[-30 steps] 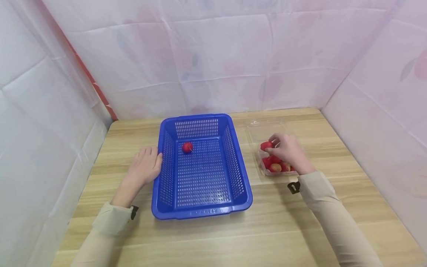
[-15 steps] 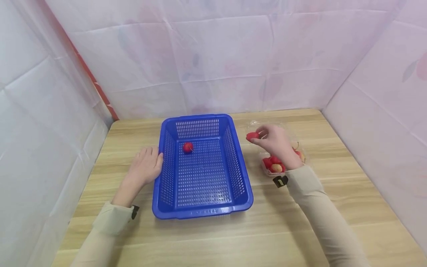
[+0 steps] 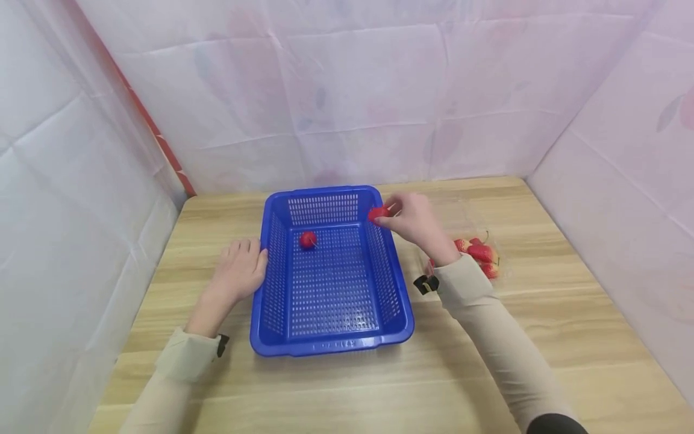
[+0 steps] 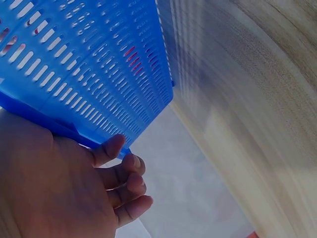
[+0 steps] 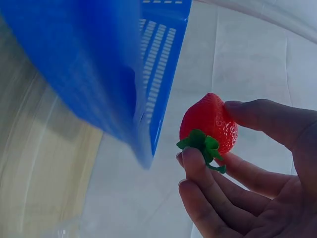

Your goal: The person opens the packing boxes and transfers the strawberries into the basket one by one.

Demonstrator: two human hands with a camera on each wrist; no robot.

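Note:
A red toy strawberry [image 5: 210,124] with green leaves is pinched between the thumb and fingers of my right hand [image 3: 413,218]. In the head view, that strawberry is over the right rim of the blue basket [image 3: 333,346], near its far corner. At the basket's left rim, my left hand [image 3: 237,270] grips the edge; its fingers [image 4: 119,181] curl on the outer side, and its thumb is hidden in the left wrist view. One round red fruit [image 3: 308,240] with a thin stem lies inside, toward the far left of the slotted bottom.
Right of the basket, a clear plastic box [image 3: 504,274] holds several red and yellowish fruits [image 3: 481,253], partly hidden by the right forearm. Its transparent lid [image 3: 450,211] lies folded back. Pale printed cloth walls [image 3: 352,96] enclose the wooden table [image 3: 347,392] at the back and sides.
My right hand has lifted the strawberry from above the clear box and carried it left to the basket's right rim. The left hand stays on the left rim.

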